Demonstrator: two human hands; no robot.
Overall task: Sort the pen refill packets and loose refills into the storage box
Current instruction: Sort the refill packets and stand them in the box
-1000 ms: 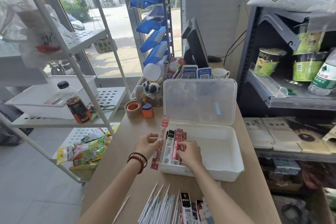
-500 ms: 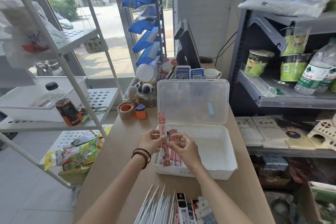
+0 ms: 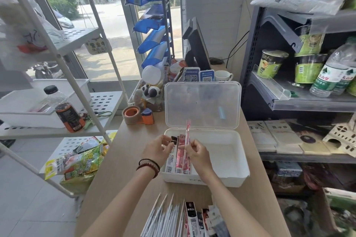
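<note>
A white storage box (image 3: 227, 159) stands open on the wooden counter, its clear lid (image 3: 202, 105) upright behind it. Several refill packets (image 3: 178, 157) lie side by side at the box's left end. My right hand (image 3: 196, 150) pinches a thin red refill packet (image 3: 187, 131) that stands nearly upright over them. My left hand (image 3: 159, 147) touches the black top of the leftmost packet (image 3: 174, 139) with its fingertips. Near the counter's front edge lie several loose white refills (image 3: 165, 217) and more packets (image 3: 200, 219).
An orange tape dispenser (image 3: 137, 114) and a tray of trinkets (image 3: 148, 92) sit behind the box on the left. A white wire rack (image 3: 63, 75) with a bottle and snack bags stands left of the counter. Grey shelving (image 3: 300, 100) with cups and bottles is on the right.
The thin red packet passed from my left hand to my right and moved right, from the box's left rim to above the packets inside. My left hand went to the leftmost packet's top.
</note>
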